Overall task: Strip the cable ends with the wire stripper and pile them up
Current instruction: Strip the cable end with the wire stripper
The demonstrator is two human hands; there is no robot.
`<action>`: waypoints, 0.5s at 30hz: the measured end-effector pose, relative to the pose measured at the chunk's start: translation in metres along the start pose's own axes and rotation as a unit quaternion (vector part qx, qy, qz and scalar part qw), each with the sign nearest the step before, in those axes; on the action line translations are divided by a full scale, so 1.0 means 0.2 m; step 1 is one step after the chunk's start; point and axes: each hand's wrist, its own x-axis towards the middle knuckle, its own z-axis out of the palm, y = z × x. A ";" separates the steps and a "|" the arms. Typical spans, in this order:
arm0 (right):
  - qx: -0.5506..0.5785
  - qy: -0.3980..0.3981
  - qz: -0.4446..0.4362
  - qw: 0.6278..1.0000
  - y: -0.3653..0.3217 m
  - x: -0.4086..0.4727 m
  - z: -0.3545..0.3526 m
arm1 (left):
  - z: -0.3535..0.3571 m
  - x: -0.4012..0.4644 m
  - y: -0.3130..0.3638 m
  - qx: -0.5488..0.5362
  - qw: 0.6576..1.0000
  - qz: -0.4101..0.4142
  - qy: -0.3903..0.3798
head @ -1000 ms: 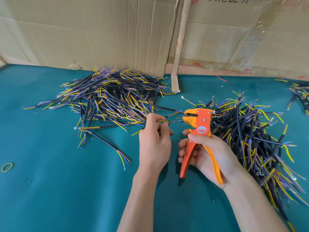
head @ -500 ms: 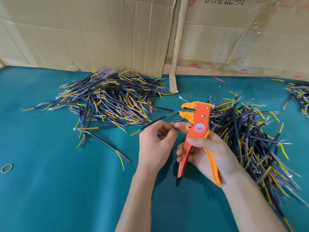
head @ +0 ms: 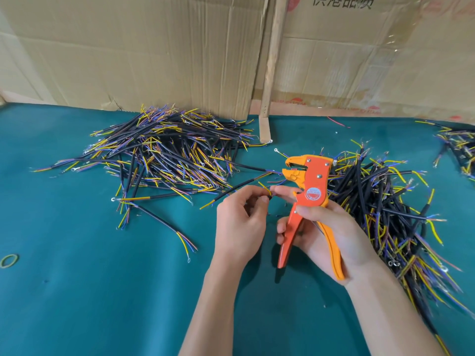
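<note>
My right hand (head: 326, 232) grips the orange wire stripper (head: 308, 191) by its handles, jaws pointing up and left, slightly parted. My left hand (head: 239, 222) pinches a black cable (head: 231, 190) near its end, where a yellow wire sticks out just left of the stripper's jaws. The cable slants down to the left over the green table (head: 102, 291). A big pile of black cables (head: 167, 155) with yellow, blue and purple wire ends lies at the back left. A second pile (head: 385, 209) lies right of the stripper, behind my right hand.
Cardboard sheets (head: 154, 47) and a wooden slat (head: 270, 73) stand along the table's far edge. A third cable heap (head: 460, 147) sits at the far right. A loose cable (head: 164, 222) lies in front of the left pile. A rubber band (head: 9, 260) lies at the left edge.
My left hand has drawn the cable back from the stripper's jaws and lowered it toward me. The right hand has tilted the stripper more upright and shifted it slightly.
</note>
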 end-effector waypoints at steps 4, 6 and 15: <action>-0.013 0.026 0.010 1.000 0.00 0.01 0.02 | -0.01 0.00 0.00 -0.049 0.999 0.001 -0.006; -0.030 0.029 0.012 0.999 0.00 0.01 0.02 | -0.01 0.00 0.00 -0.049 0.999 0.010 -0.018; -0.020 0.016 -0.004 1.000 0.02 0.01 0.02 | -0.01 0.01 -0.01 -0.074 0.996 -0.030 -0.030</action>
